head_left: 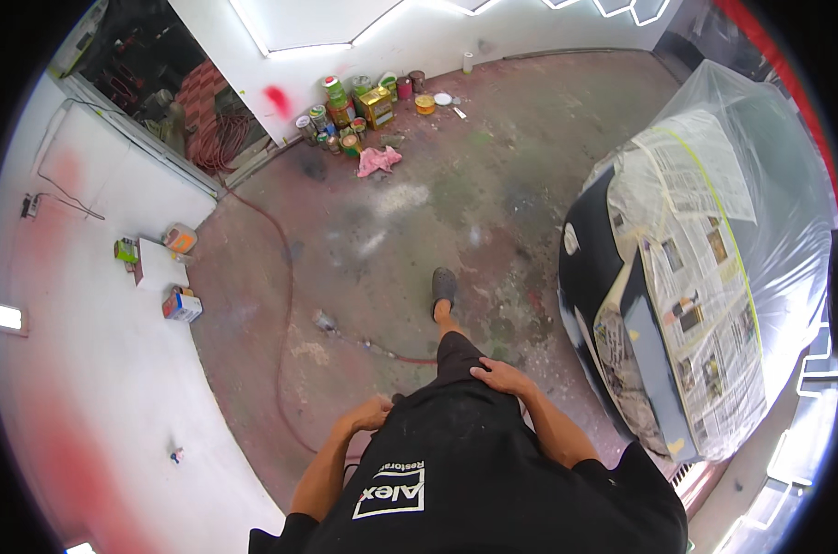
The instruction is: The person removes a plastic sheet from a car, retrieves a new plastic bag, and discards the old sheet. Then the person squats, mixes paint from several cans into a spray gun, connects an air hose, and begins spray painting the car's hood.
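Observation:
My right hand (504, 377) rests against the right leg of my dark shorts (459, 355), its visible fingers laid out on the cloth and holding nothing. At my left side, my left hand (373, 413) is by my hip, beside the black shirt (474, 452); its fingers are partly hidden, so what they hold, if anything, does not show. One foot in a grey clog (444, 284) is stretched forward on the floor. Ahead and left of it lies what looks like a spray gun with a clear cup (325, 320), joined to a reddish air hose (285, 268).
A car part-masked with newspaper (696, 305) and plastic sheet (779, 166) stands at the right. Paint cans (341, 115), a gold tin (377, 107) and a pink rag (379, 162) sit by the far wall. A small wall shelf (162, 266) juts out at the left, with containers around it.

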Demonstrator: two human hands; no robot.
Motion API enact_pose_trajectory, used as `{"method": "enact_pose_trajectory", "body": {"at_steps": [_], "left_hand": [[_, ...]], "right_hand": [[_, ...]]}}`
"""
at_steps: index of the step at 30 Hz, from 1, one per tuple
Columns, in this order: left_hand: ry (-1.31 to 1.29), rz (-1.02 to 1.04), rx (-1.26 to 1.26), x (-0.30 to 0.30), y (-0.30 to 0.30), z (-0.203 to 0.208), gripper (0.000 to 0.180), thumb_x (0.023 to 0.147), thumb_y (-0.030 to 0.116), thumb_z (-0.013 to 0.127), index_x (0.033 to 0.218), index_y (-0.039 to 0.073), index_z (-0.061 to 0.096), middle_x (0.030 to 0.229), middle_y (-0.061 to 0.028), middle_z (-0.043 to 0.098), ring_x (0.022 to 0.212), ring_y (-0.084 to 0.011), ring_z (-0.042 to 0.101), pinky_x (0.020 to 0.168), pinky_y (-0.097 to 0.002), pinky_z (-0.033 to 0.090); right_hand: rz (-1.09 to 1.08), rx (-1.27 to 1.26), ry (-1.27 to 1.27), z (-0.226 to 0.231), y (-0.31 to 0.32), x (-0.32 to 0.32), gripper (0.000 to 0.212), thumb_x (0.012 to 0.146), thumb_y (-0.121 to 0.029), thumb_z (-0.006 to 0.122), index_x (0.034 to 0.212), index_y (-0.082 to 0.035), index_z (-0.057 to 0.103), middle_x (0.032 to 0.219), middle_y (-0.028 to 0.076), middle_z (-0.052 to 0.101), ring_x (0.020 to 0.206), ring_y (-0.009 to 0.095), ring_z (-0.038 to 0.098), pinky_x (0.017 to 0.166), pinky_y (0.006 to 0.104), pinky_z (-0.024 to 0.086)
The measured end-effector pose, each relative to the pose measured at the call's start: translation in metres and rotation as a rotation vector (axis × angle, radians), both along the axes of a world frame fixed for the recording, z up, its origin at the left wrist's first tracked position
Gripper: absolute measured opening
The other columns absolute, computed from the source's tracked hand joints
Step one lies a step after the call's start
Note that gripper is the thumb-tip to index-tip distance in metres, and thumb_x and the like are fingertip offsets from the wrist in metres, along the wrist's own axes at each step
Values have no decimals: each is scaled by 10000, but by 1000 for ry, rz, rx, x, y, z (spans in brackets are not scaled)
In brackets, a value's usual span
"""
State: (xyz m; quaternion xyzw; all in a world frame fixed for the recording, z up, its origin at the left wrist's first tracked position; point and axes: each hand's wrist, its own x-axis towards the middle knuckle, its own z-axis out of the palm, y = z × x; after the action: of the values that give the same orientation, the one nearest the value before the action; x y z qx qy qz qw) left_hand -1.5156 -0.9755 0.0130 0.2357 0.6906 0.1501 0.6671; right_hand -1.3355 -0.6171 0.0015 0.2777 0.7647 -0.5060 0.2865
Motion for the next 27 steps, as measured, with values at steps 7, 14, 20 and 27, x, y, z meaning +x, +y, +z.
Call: {"method": "enact_pose_trajectory", "body": {"at_steps": [7, 14, 20, 27], "left_hand": [[276, 837, 451, -241, 170, 95, 421, 1089, 276, 654, 1397, -9, 690, 1229, -85, 776, 1117, -129, 692, 1000, -295, 525], [470, 749, 391, -407, 257, 103, 424, 1062, 265, 665, 1401, 11, 692, 1205, -114, 784, 1095, -172, 716, 977, -318, 540], [251, 524, 278, -494, 333, 48, 509, 954, 220, 622, 1433, 59, 677, 1145, -165, 794, 985, -265, 746, 924, -370, 558], [562, 123, 266, -582, 406, -46, 463, 916, 161, 617, 1360, 145, 744, 1424, -94, 692, 1429, -329, 541, 1188, -781, 245]], "right_hand": [[-77, 38, 19, 3, 151, -221, 759, 1040, -513, 598, 1556, 36, 514, 1557, 269, 568, 1456, 414, 539, 1212, 442, 413], [26, 187, 174, 14, 289, -412, 657, 1029, -454, 631, 1456, 44, 600, 1439, 287, 654, 1358, 427, 623, 1140, 449, 483], [120, 176, 76, 1, 344, -575, 642, 1022, -450, 645, 1453, 25, 611, 1397, 292, 678, 1313, 425, 657, 1105, 445, 508], [378, 242, 19, -27, 397, -740, 641, 1010, -430, 668, 1448, 35, 612, 1390, 313, 671, 1317, 447, 645, 1103, 474, 510]]}}
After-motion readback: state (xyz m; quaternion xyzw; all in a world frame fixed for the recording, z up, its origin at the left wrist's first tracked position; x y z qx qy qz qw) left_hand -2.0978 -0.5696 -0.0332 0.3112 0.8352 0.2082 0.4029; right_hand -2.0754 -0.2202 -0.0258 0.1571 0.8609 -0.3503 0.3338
